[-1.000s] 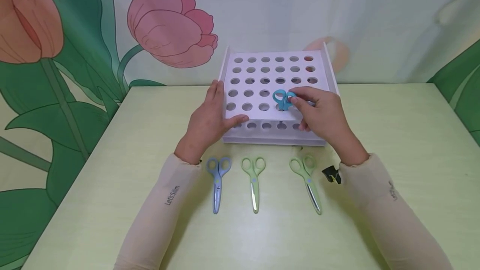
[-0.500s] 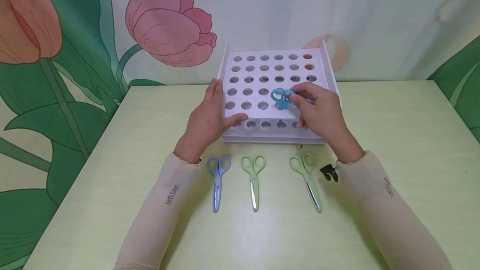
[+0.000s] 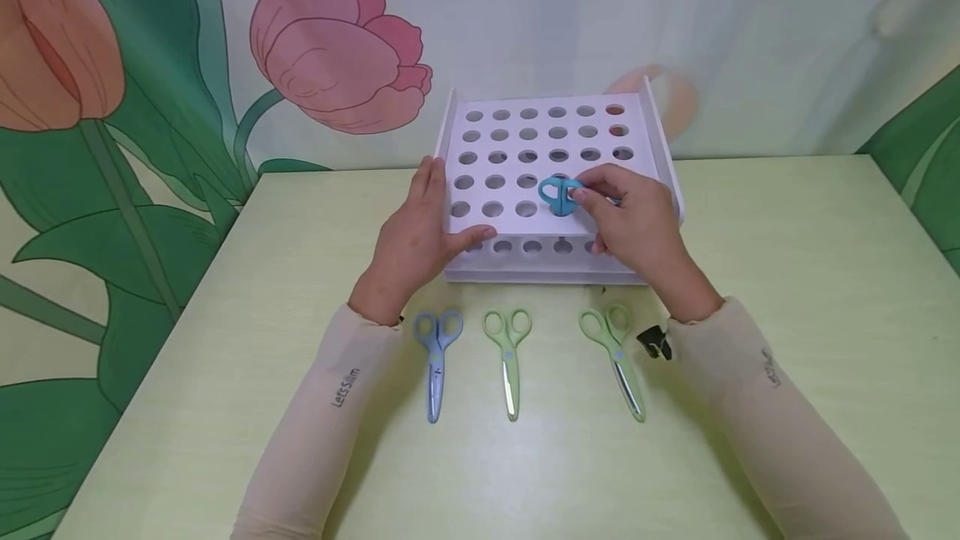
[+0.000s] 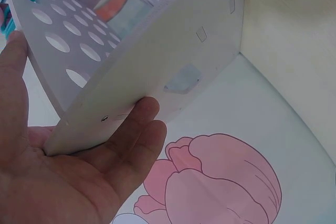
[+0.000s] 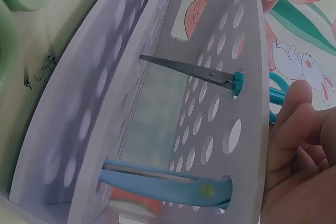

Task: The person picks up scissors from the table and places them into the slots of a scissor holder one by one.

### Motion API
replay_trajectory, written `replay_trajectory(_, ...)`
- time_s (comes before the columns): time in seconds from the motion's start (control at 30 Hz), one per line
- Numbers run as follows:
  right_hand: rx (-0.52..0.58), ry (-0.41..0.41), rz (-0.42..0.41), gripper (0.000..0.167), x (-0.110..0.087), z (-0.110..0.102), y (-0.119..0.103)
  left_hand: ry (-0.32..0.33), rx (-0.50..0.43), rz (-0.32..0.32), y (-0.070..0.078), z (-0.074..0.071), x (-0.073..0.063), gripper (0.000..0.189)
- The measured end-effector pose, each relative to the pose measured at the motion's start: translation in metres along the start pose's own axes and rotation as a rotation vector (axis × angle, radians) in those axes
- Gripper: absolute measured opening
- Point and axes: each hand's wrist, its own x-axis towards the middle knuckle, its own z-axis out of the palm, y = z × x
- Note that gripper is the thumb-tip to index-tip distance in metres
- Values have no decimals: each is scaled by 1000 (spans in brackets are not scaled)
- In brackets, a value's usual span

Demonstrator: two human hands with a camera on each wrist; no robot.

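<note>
A white rack (image 3: pixel 510 223) with rows of round holes stands at the back of the table. My left hand (image 3: pixel 412 240) holds its left front corner, thumb on the top panel's front edge and fingers along the outer side wall (image 4: pixel 157 77). My right hand (image 3: pixel 637 207) pinches one handle loop of small teal scissors (image 3: pixel 558 195) at a front-row hole. In the right wrist view their metal blades point down through the upper panel, tips near the lower holed panel. Light-blue scissors (image 5: pixel 173 188) sit through a neighbouring hole, mostly hidden behind my right hand in the head view.
On the table (image 3: pixel 225 407) before the rack lie blue scissors (image 3: pixel 435 361), green scissors (image 3: pixel 509 361) and a second green pair (image 3: pixel 617 361), all with handles toward the rack. A black piece (image 3: pixel 655 342) shows beside my right cuff. A flower-printed backdrop (image 3: pixel 525 15) hangs behind.
My right hand and the teal scissors have shifted slightly left, the loops now sitting closer over the hole. My left hand stays on the rack's corner.
</note>
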Motion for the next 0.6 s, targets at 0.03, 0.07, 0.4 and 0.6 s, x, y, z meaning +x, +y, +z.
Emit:
replay_trajectory(0.03, -6, -9, 13, 18, 0, 0, 0, 1, 0, 0, 0, 0, 0, 115)
replay_trajectory(0.07, -12, -17, 28, 18, 0, 0, -1, 2, 0, 2, 0, 0, 0, 115)
replay_trajectory(0.4, -18, -42, 83, 21, 0, 0, -3, -17, 2, -17, 0, -1, 0, 116)
replay_trajectory(0.6, 22, -37, 94, 29, -3, 0, -5, -23, 14, -21, 1, -1, 0, 116)
